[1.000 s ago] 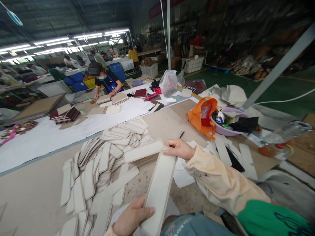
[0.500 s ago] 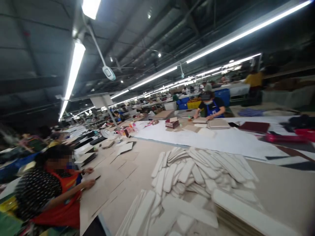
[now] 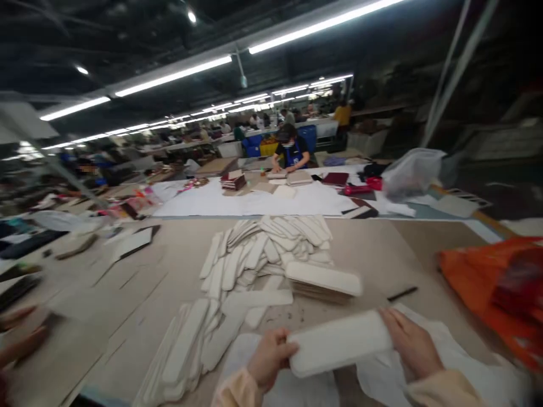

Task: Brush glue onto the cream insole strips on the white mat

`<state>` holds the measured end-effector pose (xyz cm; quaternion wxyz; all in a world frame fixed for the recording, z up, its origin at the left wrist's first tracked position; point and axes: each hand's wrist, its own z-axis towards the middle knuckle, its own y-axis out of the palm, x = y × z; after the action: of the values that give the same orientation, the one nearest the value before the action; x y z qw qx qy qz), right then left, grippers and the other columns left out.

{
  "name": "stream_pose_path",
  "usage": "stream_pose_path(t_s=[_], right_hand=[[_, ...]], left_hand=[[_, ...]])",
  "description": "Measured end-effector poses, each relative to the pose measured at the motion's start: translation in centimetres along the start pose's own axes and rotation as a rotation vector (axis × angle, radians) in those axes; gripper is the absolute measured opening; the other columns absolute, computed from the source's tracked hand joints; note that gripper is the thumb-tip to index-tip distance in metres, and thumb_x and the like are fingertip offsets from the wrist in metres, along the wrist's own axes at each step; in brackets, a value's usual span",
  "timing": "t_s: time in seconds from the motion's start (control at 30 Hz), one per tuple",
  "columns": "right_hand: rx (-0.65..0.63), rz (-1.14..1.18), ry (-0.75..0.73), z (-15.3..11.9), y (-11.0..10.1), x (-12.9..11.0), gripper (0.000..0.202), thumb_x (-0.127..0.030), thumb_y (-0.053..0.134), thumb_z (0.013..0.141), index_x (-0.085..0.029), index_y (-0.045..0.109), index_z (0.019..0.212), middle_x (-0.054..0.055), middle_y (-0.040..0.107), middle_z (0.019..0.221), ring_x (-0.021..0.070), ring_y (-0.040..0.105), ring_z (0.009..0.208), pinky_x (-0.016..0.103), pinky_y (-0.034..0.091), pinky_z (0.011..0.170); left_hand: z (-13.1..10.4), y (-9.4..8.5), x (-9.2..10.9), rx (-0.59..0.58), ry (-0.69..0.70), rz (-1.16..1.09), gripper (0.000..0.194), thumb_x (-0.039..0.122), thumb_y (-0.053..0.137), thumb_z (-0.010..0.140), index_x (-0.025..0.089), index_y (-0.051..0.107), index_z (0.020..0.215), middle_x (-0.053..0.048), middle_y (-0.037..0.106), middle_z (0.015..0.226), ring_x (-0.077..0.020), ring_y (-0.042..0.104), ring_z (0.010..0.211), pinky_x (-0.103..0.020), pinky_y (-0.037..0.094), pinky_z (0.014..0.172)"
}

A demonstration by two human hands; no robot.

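A long white padded strip with rounded corners (image 3: 341,343) is held up in front of me, tilted a little, over the near edge of the table. My left hand (image 3: 271,356) grips its left end, thumb on top. At the other end my right hand (image 3: 409,342) is closed around the strip's edge; some of its fingers are hidden behind. Just beyond lies a neat stack of similar strips (image 3: 322,277). A loose heap of white strips (image 3: 263,249) spreads to the left of that, and a fanned row of them (image 3: 186,342) lies nearer me.
White sheets (image 3: 292,390) lie beneath my hands. A dark pen-like stick (image 3: 402,294) and an orange cloth or bag (image 3: 496,288) are to the right. A co-worker's hands (image 3: 25,333) show at the left edge. Another person (image 3: 292,151) works at the far table.
My view has swung right and down. Both my hands, out of view before, now show holding a strip. The orange item at right has come into view.
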<state>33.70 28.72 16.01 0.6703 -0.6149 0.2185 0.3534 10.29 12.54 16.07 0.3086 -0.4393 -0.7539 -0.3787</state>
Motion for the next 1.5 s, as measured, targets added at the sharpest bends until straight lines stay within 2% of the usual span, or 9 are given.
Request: stream_pose_path(t_s=[0.13,0.37,0.57,0.67,0.77,0.9,1.1,1.3,1.5], right_hand=[[-0.068,0.014,0.075,-0.4,-1.1,2.3,0.045,-0.054,0.033,0.086,-0.024,0.060,0.065,0.004,0.063,0.064,0.0225,0.060,0.066,0.034,0.046,0.063],[0.067,-0.129,0.107,6.3,1.5,1.3,0.049,-0.059,0.031,0.086,-0.021,0.057,0.070,0.002,0.059,0.061,0.0174,0.055,0.060,0.027,0.037,0.058],[-0.019,-0.258,0.182,8.6,3.4,3.2,0.043,-0.054,0.035,0.087,-0.020,0.061,0.077,0.002,0.061,0.065,0.0171,0.055,0.061,0.026,0.038,0.057],[0.005,-0.300,0.134,8.2,3.4,3.5,0.041,-0.051,0.039,0.087,-0.019,0.063,0.094,0.009,0.065,0.086,0.0225,0.059,0.082,0.032,0.044,0.073],[0.027,-0.385,-0.090,7.3,3.0,2.9,0.060,-0.054,0.051,0.081,-0.013,0.051,0.126,0.019,0.053,0.123,0.0309,0.046,0.117,0.043,0.036,0.097],[-0.271,-0.499,-0.390,6.4,3.2,1.4,0.103,-0.062,0.068,0.063,-0.019,0.024,0.145,0.017,0.024,0.148,0.0341,0.018,0.136,0.053,0.018,0.108],[-0.433,-0.622,-0.432,7.8,4.4,0.6,0.115,-0.043,0.080,0.056,-0.024,0.012,0.148,0.015,0.023,0.149,0.0338,0.015,0.137,0.057,0.005,0.108],[-0.587,-0.627,-0.380,10.8,4.3,0.6,0.108,-0.036,0.075,0.062,-0.022,0.011,0.148,0.015,0.051,0.124,0.0316,0.045,0.115,0.055,0.013,0.107],[-0.649,-0.608,-0.380,12.4,4.6,1.0,0.109,-0.035,0.076,0.059,-0.022,0.013,0.148,0.015,0.050,0.125,0.0330,0.043,0.116,0.059,0.016,0.104]], left_hand=[[3.5,-1.2,3.2,0.118,0.117,0.298,0.043,0.054,0.071,0.059,0.016,0.051,0.067,0.001,0.056,0.060,-0.0099,0.051,0.054,-0.023,0.041,0.052],[12.4,-0.6,10.8,0.246,0.374,0.738,0.030,0.046,0.059,0.069,0.016,0.058,0.070,0.004,0.050,0.054,-0.0100,0.046,0.051,-0.022,0.036,0.050],[17.7,0.0,11.9,0.330,0.468,1.096,0.019,0.034,0.058,0.075,0.016,0.064,0.075,0.000,0.059,0.060,-0.0156,0.055,0.061,-0.028,0.042,0.063],[18.3,-0.3,11.2,0.334,0.542,1.243,0.025,0.033,0.055,0.078,0.014,0.066,0.091,-0.008,0.065,0.082,-0.0215,0.061,0.080,-0.034,0.045,0.077],[18.3,-0.6,10.5,0.315,0.647,1.355,0.036,0.033,0.053,0.082,0.013,0.060,0.111,-0.016,0.057,0.117,-0.0273,0.052,0.111,-0.040,0.040,0.094],[18.4,-0.5,9.8,0.206,0.799,1.640,0.037,0.022,0.042,0.087,0.015,0.053,0.122,-0.017,0.047,0.135,-0.0278,0.044,0.123,-0.045,0.036,0.102],[18.5,-0.1,9.3,0.109,0.810,1.776,0.039,0.019,0.032,0.091,0.016,0.054,0.123,-0.013,0.056,0.128,-0.0303,0.046,0.123,-0.057,0.029,0.103],[18.2,-0.3,9.6,-0.074,0.817,1.860,0.076,0.062,0.047,0.079,0.015,0.036,0.138,-0.017,0.044,0.139,-0.0342,0.029,0.134,-0.061,0.015,0.107],[19.0,0.2,10.5,-0.116,0.726,1.904,0.089,0.063,0.060,0.069,0.012,0.034,0.138,-0.020,0.051,0.130,-0.0329,0.046,0.120,-0.056,0.020,0.107]])
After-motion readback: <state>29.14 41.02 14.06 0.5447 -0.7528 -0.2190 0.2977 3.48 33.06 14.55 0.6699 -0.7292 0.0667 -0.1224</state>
